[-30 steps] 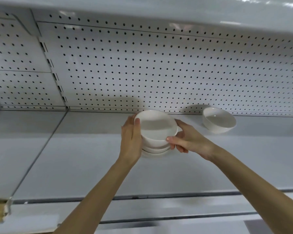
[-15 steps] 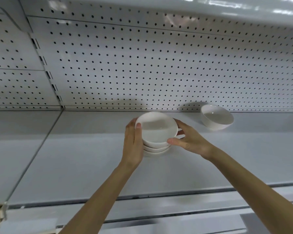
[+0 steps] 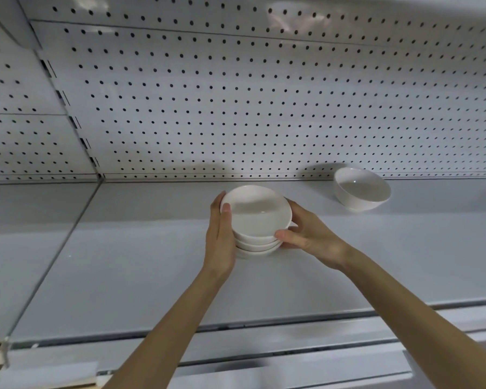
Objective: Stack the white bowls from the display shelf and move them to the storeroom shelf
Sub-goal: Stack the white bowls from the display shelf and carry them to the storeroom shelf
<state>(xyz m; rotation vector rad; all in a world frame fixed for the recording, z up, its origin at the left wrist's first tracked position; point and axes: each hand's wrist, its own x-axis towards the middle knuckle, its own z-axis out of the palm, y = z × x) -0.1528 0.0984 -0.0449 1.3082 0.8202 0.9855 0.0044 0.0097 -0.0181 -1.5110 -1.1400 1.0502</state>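
White stack [image 3: 257, 237] on the shelf [image 3: 152, 262], your left hand [image 3: 220, 237] and right hand [image 3: 309, 240] curled round opposite sides, probably to keep it level when lifting; one bowl [image 3: 361, 192] stands apart, right.

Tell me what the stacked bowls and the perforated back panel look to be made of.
The stack of round white bowls: likely glazed ceramic or porcelain, from the smooth glossy surface with soft highlights; melamine cannot be ruled out. The white perforated back panel: probably painted sheet metal, flat with regular punched holes and a faint sheen.
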